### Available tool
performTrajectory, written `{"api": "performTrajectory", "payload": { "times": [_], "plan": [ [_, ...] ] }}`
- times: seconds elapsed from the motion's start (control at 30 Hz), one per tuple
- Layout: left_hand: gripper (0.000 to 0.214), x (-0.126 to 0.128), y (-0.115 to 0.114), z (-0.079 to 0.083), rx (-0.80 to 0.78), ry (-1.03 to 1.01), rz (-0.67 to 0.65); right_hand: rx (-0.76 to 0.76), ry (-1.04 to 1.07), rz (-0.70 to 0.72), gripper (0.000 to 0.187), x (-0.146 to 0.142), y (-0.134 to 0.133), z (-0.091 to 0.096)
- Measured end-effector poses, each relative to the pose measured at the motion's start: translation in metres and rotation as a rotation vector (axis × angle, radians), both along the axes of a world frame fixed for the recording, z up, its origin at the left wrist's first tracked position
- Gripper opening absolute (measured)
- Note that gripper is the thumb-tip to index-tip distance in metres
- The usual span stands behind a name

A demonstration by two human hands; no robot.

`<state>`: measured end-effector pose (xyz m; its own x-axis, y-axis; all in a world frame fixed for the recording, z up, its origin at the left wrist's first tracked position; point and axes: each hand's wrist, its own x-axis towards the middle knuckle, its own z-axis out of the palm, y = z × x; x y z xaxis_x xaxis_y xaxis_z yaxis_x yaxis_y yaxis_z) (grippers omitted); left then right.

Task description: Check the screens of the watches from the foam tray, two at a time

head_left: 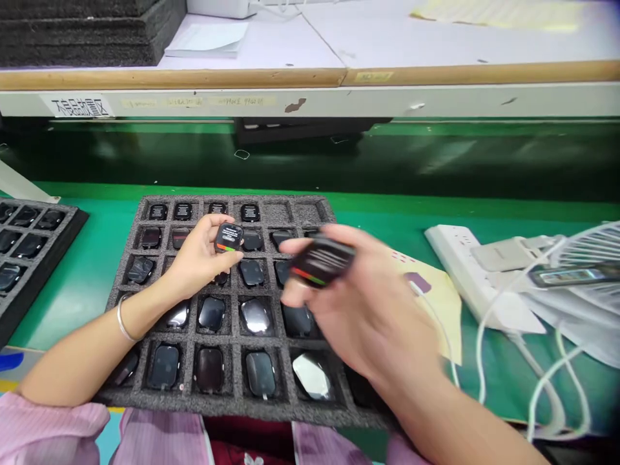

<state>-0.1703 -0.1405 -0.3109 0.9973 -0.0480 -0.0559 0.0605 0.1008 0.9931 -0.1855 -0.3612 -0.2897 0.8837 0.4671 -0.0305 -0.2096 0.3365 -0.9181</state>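
Observation:
Between the thumb and fingers of my left hand (201, 255) is a smartwatch body (229, 237) with white text and a red-to-green strip on its lit screen. My right hand (368, 290), smeared by motion, grips a second smartwatch body (323, 259) whose screen shows similar text and coloured strip. Both hands are over a dark foam tray (227, 405) divided into square pockets. Several watch bodies lie in the pockets, such as a dark one (212, 314) and a bright reflecting one (312, 376). Text is lit on several in the back row. My right hand and forearm hide part of the tray's right side.
At the left edge stands another foam tray (46, 258) of watches. To the right are a white power strip (484, 284), cables, a yellowish sheet (448, 303) and a fan (593, 258). A raised shelf (310, 103) crosses the back, holding stacked foam (87, 32) and paper (208, 39).

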Motion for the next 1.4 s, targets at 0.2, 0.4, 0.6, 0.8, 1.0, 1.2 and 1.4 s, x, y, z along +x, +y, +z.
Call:
{"api": "performTrajectory", "payload": {
  "times": [0.2,0.4,0.6,0.8,1.0,1.2,1.4],
  "plan": [
    [0.077,-0.007,-0.001,0.002,-0.046,-0.030,0.000,0.082,0.266,0.107,0.043,0.035,0.018,-0.031],
    [0.067,-0.010,-0.004,0.007,-0.070,0.023,-0.003,0.018,0.174,0.101,0.057,0.034,0.017,-0.034],
    [0.055,-0.010,-0.004,0.005,-0.093,-0.003,-0.020,-0.009,0.104,0.110,0.050,0.032,0.019,-0.038],
    [0.060,-0.013,-0.005,0.007,-0.158,0.036,-0.028,-0.018,0.096,0.086,0.052,0.031,0.019,-0.037],
    [0.055,-0.015,-0.006,0.012,-0.166,0.103,-0.033,-0.007,0.115,0.075,0.047,0.033,0.019,-0.035],
    [0.044,-0.017,-0.008,0.012,-0.123,0.129,-0.028,-0.037,0.124,0.043,0.047,0.034,0.020,-0.035],
    [0.041,-0.015,-0.008,0.012,-0.113,0.128,-0.025,-0.032,0.110,0.044,0.047,0.034,0.020,-0.035]
  ]
}}
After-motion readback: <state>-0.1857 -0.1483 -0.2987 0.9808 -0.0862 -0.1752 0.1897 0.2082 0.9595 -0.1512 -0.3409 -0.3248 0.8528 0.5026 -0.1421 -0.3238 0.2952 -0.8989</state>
